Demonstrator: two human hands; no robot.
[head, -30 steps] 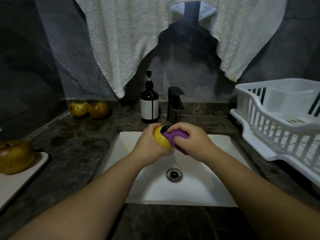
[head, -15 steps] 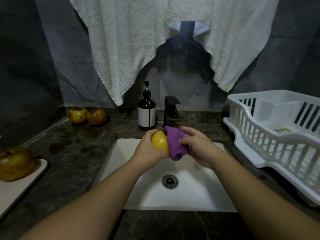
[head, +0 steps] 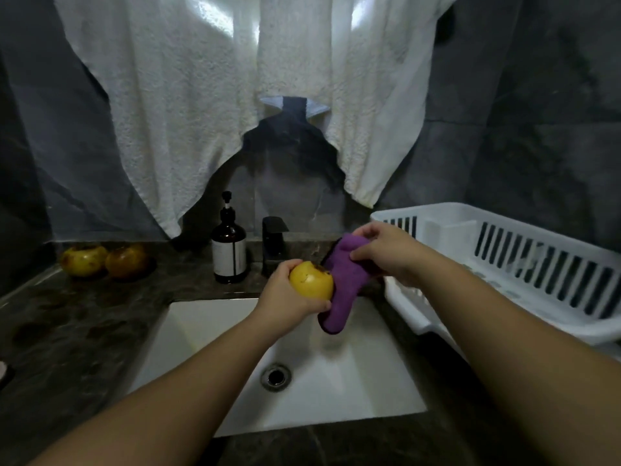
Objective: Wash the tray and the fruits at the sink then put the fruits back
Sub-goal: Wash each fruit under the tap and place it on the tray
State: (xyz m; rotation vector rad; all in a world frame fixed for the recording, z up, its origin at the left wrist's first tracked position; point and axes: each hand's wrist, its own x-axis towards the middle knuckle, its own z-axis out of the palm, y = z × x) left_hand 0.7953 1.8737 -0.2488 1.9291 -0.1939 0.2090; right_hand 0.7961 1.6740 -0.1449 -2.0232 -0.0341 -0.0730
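My left hand (head: pixel 287 297) grips a yellow fruit (head: pixel 311 280) over the back of the white sink (head: pixel 353 381). Just to its right, my right hand (head: pixel 386 252) pinches the top of a purple cloth (head: pixel 341 287), which hangs down beside the fruit and touches it. Two more fruits (head: pixel 102 260), yellow with brown patches, sit on the dark counter at the back left. The tray is almost out of view; only a pale corner (head: pixel 2 368) shows at the left edge.
A black tap (head: pixel 274 237) and a brown pump bottle (head: pixel 229 245) stand behind the sink. A white dish rack (head: pixel 504 264) fills the counter on the right. White towels (head: pixel 235 95) hang on the wall above.
My right hand has lifted the purple cloth off the fruit and moved it up and right, so it now hangs loose. The view has tilted upward, and the tray with its fruit has left the frame.
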